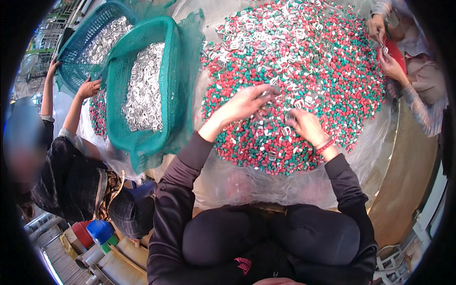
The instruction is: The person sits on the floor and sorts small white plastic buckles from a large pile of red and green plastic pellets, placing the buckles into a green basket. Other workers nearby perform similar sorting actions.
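Note:
A wide heap of small red, green and white chips [247, 147] is spread before me, with pale slotted metal buckles [299, 103] scattered through it. Over the middle of the heap is my left hand [248, 102], fingers spread and partly bent, their tips slightly blurred; I see no piece held in it. To its right, my right hand [308, 126] is low over the chips, fingers bent inward and close together. A buckle [286, 130] lies just below those fingertips. Whatever the right fingers grip, if anything, is too small to make out.
A green mesh-lined basket [171, 85] of buckles stands at left. Behind it a co-worker's hands [89, 88] hold a blue-green basket [71, 61] with more buckles. Another person's hands [392, 66] hold a red dish [396, 52] at far right. Clear plastic sheeting [213, 183] covers the near edge.

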{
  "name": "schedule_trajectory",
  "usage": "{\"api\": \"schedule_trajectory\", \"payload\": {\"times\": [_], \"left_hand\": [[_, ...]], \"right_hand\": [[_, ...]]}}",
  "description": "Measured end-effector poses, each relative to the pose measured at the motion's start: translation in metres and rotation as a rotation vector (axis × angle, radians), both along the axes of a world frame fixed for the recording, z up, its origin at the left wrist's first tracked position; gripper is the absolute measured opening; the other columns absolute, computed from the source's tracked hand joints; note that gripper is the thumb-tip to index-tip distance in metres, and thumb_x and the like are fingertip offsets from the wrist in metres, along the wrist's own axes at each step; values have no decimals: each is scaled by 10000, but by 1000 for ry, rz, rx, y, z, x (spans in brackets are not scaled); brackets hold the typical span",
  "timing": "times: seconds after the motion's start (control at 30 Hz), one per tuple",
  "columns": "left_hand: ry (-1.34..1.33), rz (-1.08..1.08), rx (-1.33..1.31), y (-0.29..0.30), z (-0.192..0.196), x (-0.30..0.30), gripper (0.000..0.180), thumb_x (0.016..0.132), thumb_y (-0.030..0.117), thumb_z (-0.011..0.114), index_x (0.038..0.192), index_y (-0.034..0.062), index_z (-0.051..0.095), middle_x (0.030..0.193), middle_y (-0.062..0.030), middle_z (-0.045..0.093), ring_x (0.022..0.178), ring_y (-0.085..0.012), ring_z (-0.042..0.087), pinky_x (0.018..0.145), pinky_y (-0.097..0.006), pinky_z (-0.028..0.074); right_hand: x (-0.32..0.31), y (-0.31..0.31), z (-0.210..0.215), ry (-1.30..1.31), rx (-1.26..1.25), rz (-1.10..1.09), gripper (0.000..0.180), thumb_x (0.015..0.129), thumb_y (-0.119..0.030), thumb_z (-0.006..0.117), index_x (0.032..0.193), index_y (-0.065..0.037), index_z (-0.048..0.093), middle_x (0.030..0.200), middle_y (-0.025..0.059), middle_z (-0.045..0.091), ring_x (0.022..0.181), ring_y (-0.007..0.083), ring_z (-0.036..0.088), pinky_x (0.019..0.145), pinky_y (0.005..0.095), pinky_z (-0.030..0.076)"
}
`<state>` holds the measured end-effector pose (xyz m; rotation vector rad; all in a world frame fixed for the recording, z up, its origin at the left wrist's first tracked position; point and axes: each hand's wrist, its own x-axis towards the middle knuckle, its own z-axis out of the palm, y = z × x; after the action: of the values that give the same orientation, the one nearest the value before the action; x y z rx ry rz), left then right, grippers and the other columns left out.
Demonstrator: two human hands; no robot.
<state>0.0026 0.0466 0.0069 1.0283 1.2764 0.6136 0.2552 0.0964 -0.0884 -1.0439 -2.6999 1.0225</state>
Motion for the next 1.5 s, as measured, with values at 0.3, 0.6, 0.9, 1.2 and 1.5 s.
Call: {"api": "schedule_trajectory", "payload": {"times": [0.3,0.6,0.9,1.2,1.5], "left_hand": [[-16,-31,113,-7,-13,-9,288,920,191,622,1177,65,654,924,-35,672,858,-110,596,814,-281,479],[-588,278,-160,-10,-7,-31,374,981,229,518,1260,-21,519,955,-119,668,690,-149,667,538,-220,558],[-759,493,-57,20,-11,-35,372,965,405,515,896,50,601,874,-86,646,740,-167,631,505,-233,494],[1023,-353,593,50,-104,24,145,757,71,583,876,-9,608,729,-176,614,682,-312,659,562,-421,532],[-358,225,284,-1,-34,-5,321,958,339,495,869,33,529,692,-66,503,558,-158,508,412,-279,378]], "right_hand": [[46,23,53,1022,-1506,-299,308,942,-272,519,897,13,625,699,54,480,523,105,449,387,192,319],[-4,-5,32,64,-462,30,281,855,-215,655,1063,-27,631,862,101,676,779,251,660,671,359,529],[13,8,49,511,-1195,-447,121,855,-150,662,870,-56,588,763,8,551,652,78,483,449,208,322],[29,39,46,633,-1131,-822,311,859,-190,643,1132,-46,609,966,17,607,730,76,543,589,251,456],[3,41,-22,34,-57,-121,202,844,-67,637,829,8,450,733,126,502,669,276,517,629,403,412]]}}
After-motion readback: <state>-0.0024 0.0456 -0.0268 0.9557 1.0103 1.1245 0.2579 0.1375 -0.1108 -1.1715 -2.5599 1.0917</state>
